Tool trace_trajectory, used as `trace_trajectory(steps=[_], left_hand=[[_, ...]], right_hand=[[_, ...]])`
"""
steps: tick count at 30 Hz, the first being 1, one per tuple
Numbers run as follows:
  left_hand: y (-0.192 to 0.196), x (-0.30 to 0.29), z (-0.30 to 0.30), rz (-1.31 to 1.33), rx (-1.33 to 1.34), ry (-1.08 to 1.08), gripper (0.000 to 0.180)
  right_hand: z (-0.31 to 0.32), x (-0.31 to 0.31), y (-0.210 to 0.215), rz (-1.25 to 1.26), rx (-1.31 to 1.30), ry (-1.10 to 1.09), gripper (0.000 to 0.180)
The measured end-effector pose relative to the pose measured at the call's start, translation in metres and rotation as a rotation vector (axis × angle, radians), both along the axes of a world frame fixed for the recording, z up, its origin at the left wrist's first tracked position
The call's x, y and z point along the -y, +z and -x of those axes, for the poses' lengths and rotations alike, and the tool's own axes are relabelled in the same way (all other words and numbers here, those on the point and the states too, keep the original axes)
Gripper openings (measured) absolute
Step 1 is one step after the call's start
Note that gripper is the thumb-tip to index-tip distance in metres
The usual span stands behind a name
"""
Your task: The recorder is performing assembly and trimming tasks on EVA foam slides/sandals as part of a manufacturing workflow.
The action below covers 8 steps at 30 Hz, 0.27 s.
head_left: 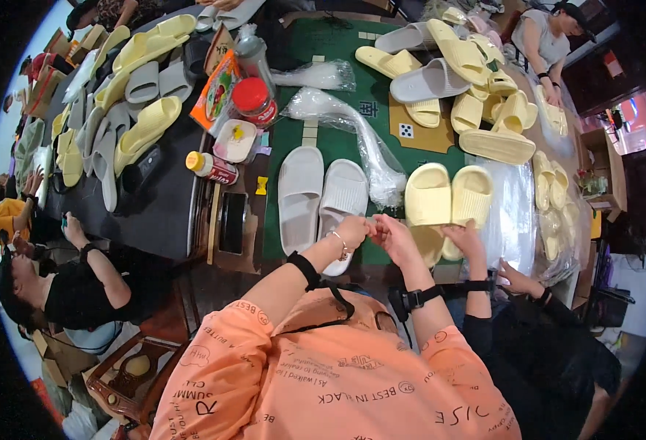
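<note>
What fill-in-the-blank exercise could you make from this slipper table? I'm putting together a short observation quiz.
1. The pair of slippers just beyond the left hand is ___ in colour.
2. The pair of slippers beyond the right hand is pale ___.
3. The jar on the table has a ___ lid.
4. The two hands meet over the table's ___ playing surface.

Missing words: white; yellow; red; green

We see a green table [337, 51] at frame centre carrying white slippers [321, 196], yellow slippers [449, 194], plastic bags [352, 125] and, upper right, a slipper pile [462, 81].
</note>
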<state>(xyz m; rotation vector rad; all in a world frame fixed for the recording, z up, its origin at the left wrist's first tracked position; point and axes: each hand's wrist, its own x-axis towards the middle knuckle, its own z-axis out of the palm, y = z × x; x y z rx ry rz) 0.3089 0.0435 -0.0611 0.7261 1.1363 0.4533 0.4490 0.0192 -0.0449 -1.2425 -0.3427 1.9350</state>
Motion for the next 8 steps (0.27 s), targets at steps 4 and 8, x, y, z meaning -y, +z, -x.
trace_trajectory(steps=[4,8], left_hand=[[-0.001,0.009,0.019,-0.346,0.052,-0.354,0.018],[0.035,0.015,0.033,-0.024,-0.071,-0.544,0.019]], right_hand=[[0.012,-0.016,-0.008,-0.063,-0.088,0.026,0.016],[-0.002,-0.034,-0.044,0.063,-0.127,-0.369,0.017]])
